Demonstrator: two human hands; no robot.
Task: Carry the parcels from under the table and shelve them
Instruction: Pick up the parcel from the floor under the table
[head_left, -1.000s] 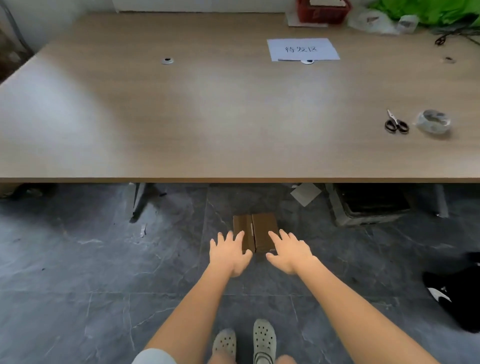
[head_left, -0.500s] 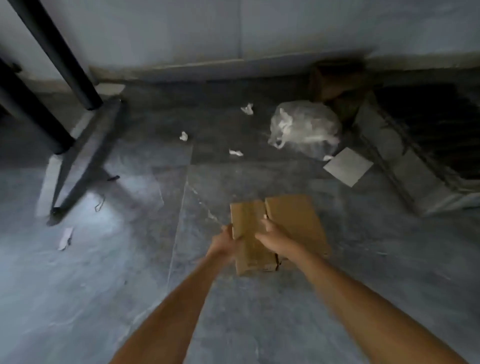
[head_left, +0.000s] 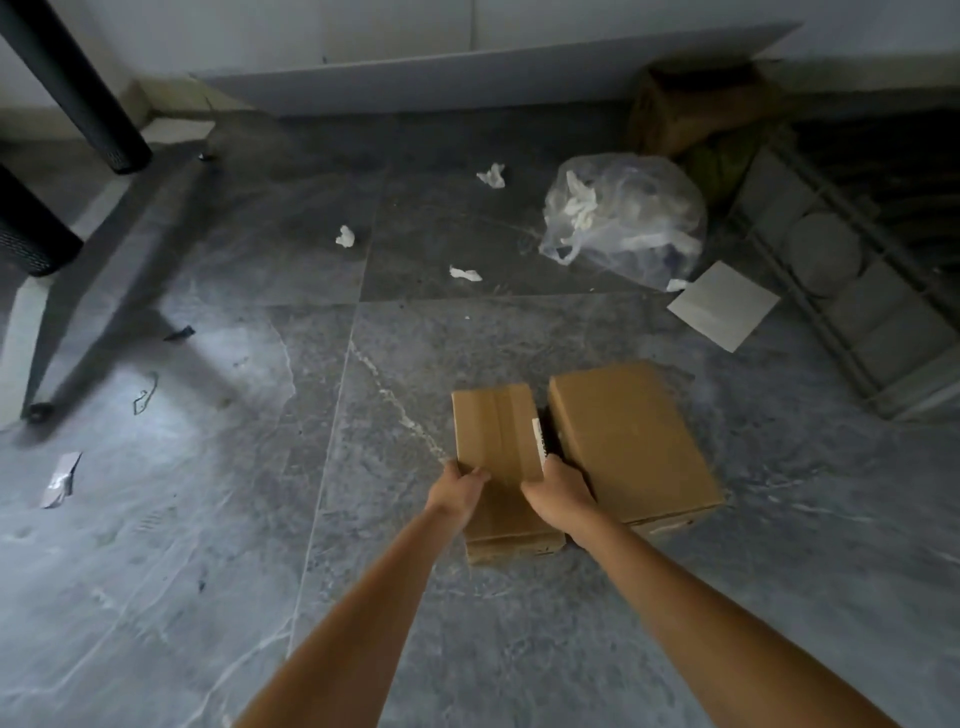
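Where floor (head_left: 208, 519) is bare, two parcels side by side; both hands grip left parcel (head_left: 496, 441); right parcel (head_left: 631, 441) untouched.

Two plain brown cardboard parcels, the narrow one (head_left: 496, 441) between the hands, the wider one (head_left: 631, 441) just right of them. Beyond them, the floor (head_left: 208, 519) is dark grey marbled tile with pale veins, strewn with white paper scraps (head_left: 345, 236); a clear plastic bag (head_left: 623, 218) holds white scraps; table legs (head_left: 78, 88) are black.

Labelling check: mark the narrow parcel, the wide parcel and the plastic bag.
narrow parcel (head_left: 493, 431): head view, bare top face.
wide parcel (head_left: 628, 441): head view, middle of top.
plastic bag (head_left: 623, 213): head view, its bulging middle.
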